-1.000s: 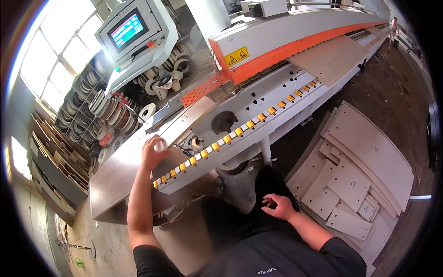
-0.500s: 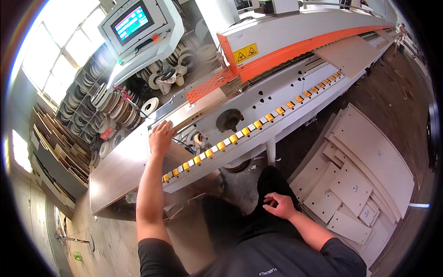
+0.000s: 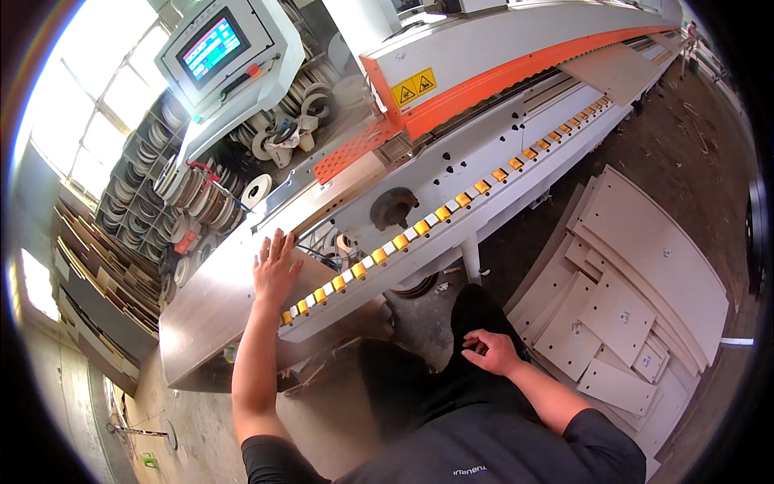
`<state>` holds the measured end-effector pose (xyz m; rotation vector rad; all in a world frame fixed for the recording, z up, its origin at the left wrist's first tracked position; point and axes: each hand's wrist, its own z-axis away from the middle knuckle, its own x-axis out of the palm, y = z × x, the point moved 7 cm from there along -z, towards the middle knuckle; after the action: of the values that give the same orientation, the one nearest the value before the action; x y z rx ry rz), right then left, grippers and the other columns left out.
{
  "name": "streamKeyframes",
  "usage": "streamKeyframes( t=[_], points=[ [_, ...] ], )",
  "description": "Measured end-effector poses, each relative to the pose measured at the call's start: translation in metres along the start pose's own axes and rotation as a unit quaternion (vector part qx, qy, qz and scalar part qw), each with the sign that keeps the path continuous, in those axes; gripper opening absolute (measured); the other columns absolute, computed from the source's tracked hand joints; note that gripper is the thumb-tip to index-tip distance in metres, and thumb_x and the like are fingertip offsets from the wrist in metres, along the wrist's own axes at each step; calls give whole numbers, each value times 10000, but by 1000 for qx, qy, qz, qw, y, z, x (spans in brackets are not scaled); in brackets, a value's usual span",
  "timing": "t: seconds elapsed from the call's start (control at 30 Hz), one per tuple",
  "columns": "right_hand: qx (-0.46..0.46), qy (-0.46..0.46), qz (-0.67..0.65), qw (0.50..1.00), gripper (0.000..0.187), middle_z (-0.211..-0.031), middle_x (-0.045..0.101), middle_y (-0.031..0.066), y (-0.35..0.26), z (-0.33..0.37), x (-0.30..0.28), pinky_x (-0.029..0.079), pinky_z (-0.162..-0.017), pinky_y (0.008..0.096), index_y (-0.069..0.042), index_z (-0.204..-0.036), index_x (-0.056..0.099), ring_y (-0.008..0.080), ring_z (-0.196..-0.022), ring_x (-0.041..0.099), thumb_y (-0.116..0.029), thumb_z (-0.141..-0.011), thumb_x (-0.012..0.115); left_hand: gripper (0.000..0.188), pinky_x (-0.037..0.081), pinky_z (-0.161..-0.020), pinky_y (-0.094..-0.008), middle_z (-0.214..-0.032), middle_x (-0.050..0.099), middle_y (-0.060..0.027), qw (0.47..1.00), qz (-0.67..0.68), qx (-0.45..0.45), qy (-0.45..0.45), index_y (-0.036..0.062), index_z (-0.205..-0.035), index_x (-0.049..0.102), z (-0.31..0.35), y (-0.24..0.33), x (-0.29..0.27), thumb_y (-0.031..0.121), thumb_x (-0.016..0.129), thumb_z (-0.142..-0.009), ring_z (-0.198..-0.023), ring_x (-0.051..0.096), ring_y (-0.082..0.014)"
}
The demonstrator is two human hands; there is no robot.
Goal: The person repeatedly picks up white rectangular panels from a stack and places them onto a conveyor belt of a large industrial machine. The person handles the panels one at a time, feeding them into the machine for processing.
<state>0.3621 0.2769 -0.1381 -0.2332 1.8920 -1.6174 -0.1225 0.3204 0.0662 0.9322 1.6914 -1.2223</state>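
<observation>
My left hand [image 3: 276, 268] lies with fingers spread on the smooth brownish panel [image 3: 214, 310] at the near left end of a long machine. Its fingertips are close to the wooden guide strip [image 3: 343, 189] that runs toward the orange perforated plate [image 3: 351, 153]. It holds nothing. My right hand [image 3: 493, 352] hangs by my right thigh with its fingers loosely curled, and nothing shows in it. Beside the left hand starts a row of yellow and white rollers [image 3: 401, 241] along the machine's white rail.
A control panel with a lit screen [image 3: 214, 47] stands at the upper left, with racks of edging rolls [image 3: 145, 161] below. At right lies a stack of drilled panels [image 3: 617, 315]. A board [image 3: 613, 73] rests farther along the machine. Boards [image 3: 101, 298] lean at far left.
My left hand has drawn back slightly from the guide strip, and its fingers have spread out. My right hand's fingers have curled a little more. The view has shifted slightly.
</observation>
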Motion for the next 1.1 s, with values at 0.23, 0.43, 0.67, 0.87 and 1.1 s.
streamKeyframes(
  t=[0.23, 0.43, 0.67, 0.87, 1.1],
  points=[
    [7, 1, 5, 1000, 351, -971, 784, 36, 3, -3, 3, 573, -696, 292, -94, -1139, 693, 151, -724, 734, -288, -867, 801, 749, 345, -1209, -489, -1678, 299, -126, 999, -15, 38, 27, 174, -1617, 351, -2, 11, 2, 412, 651, -973, -1508, 328, -403],
    [3, -6, 15, 1000, 347, -968, 786, 36, 3, -5, 7, 575, -689, 297, -96, -1133, 694, 152, -724, 736, -296, -868, 798, 725, 346, -1210, -486, -1666, 315, -133, 998, -39, 37, 31, 169, -1609, 363, -15, 31, -3, 441, 627, -991, -1502, 339, -402],
    [-1, -3, 14, 1000, 352, -990, 784, 44, -1, -4, 4, 579, -694, 278, -63, -1148, 686, 128, -711, 723, -234, -865, 804, 766, 405, -1152, -573, -1673, 297, -141, 999, -4, 38, 28, 139, -1602, 361, -35, 68, -13, 445, 663, -967, -1512, 322, -401],
    [-6, -4, 25, 1000, 330, -989, 779, 42, 7, -3, 3, 572, -682, 303, -88, -1147, 681, 147, -728, 730, -267, -891, 787, 794, 429, -1126, -573, -1683, 275, -142, 998, -3, 52, 35, 115, -1601, 348, -68, 113, -21, 430, 679, -952, -1521, 311, -391],
    [2, -1, -49, 999, 320, -1017, 761, 56, 15, 9, -10, 564, -714, 342, -117, -1154, 673, 196, -777, 722, -314, -916, 755, 789, 420, -1135, -521, -1685, 304, -112, 992, 69, 81, 61, 106, -1586, 378, -100, 163, -28, 353, 722, -921, -1534, 310, -354]
  ],
)
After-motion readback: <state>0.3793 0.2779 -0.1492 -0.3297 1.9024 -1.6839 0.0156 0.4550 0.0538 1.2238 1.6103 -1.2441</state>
